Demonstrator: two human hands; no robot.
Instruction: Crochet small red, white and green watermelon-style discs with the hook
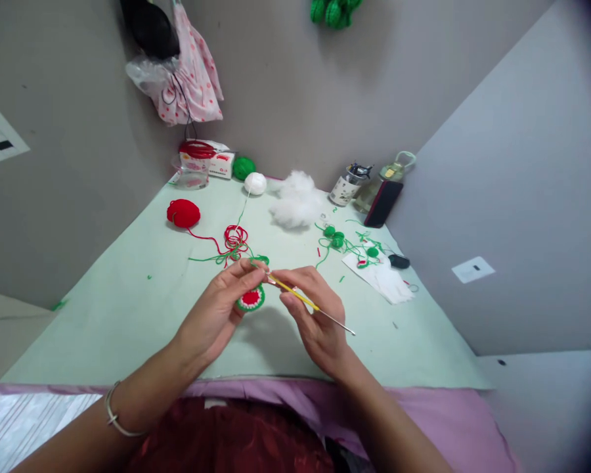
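My left hand pinches a small round crochet piece with a red centre, a white ring and a green edge. More green crochet work shows just above those fingertips. My right hand is closed on a yellow-handled crochet hook, whose metal end points down to the right. The hook's other tip meets the work at my left fingertips, where fingers partly hide it. Beyond the hands, loose red yarn lies in loops, tangled with green strands.
Behind are a red yarn ball, white yarn ball, green yarn ball and white stuffing. To the right are a pen cup, a phone, small green pieces and a white tissue.
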